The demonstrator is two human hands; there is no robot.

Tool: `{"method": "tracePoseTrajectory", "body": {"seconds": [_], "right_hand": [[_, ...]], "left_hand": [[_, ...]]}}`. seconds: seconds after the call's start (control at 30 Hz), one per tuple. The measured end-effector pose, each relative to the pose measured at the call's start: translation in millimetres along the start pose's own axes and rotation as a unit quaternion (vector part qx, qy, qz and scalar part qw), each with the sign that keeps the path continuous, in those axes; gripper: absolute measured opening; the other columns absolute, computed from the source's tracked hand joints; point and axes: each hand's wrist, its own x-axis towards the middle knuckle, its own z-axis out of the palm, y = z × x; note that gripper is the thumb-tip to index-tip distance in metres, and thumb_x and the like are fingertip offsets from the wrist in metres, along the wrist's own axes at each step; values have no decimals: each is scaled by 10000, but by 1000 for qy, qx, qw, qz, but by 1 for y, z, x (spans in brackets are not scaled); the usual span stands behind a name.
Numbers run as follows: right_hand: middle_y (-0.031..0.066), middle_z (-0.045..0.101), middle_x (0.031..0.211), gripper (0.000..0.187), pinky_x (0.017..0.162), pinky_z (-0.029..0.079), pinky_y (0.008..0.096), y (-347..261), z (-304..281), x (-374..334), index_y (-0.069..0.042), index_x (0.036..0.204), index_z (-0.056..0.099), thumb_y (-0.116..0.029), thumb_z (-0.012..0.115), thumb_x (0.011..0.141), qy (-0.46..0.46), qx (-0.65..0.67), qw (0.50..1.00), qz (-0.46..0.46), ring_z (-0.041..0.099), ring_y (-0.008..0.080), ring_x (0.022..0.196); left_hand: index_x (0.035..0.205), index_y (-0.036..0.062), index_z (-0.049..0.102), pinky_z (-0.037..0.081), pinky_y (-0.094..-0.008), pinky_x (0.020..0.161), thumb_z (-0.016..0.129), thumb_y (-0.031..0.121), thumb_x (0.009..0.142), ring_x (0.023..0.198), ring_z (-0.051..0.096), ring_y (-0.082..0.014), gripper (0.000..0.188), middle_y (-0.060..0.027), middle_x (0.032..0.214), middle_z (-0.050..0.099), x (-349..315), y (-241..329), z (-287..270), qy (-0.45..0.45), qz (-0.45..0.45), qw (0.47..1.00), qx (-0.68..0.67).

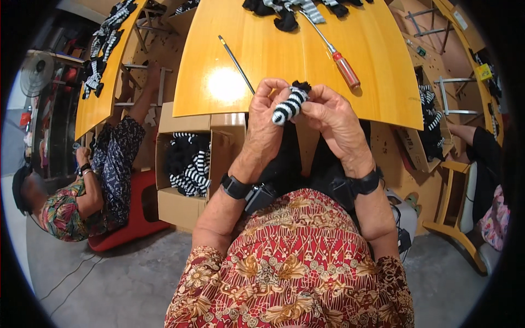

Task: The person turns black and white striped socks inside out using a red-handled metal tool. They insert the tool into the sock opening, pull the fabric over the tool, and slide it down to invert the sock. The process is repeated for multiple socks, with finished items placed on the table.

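A small tube-shaped knit piece [290, 104], striped black and white with a dark frilled end, is held up in front of me at the table's near edge. My left hand [264, 117] pinches it from the left with thumb and fingers. From the other side my right hand [333, 117] grips its dark end between thumb and forefinger. The piece slants, its rounded white tip pointing down and toward me. A thin dark rod [234, 60] lies on the table just beyond my left hand. Past my right hand rests a screwdriver [343, 66] with a red handle.
The yellow table [208, 82] holds a pile of striped and black knit pieces [306, 10] at its far edge. A cardboard box [183, 205] of similar pieces stands below left; another box [413, 145] is at right. A person [87, 191] sits at left, another at far right.
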Motion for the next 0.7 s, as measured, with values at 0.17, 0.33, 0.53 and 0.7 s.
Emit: {"method": "tracePoseTrajectory", "body": {"seconds": [0.17, 0.33, 0.53, 0.7], "right_hand": [[-42, 567, 743, 90, 605, 405, 181, -9, 11, -8, -46, 825, 589, -85, 670, 821, 37, -169, 983, -63, 508, 24, 682], [-19, 587, 704, 46, 585, 449, 220, -11, 12, -9, -22, 813, 600, -53, 634, 812, 94, -302, 937, -151, 552, 45, 677], [13, 593, 719, 33, 595, 473, 222, -16, 15, -10, -10, 829, 594, -12, 610, 801, 101, -408, 869, -261, 579, 87, 682], [12, 614, 738, 82, 607, 480, 210, -21, 13, -11, 14, 879, 617, -19, 609, 804, 64, -342, 931, -111, 581, 78, 686]], "left_hand": [[1008, 85, 539, 433, -188, 552, 567, 159, 959, 640, 539, -67, 93, -8, 800, 584, -1, 2, -4, -19, -6, 999, 31], [1059, 50, 577, 518, -218, 686, 581, 155, 951, 776, 609, -103, 151, -42, 939, 629, 1, 1, -6, -26, -67, 997, -32], [1057, 69, 566, 538, -226, 724, 628, 101, 912, 849, 624, -105, 161, -41, 985, 632, -5, 0, -13, -69, -47, 995, -54], [1077, 53, 569, 544, -235, 733, 625, 106, 914, 848, 628, -114, 181, -52, 998, 637, -7, 2, -14, -59, -41, 997, -37]]}}
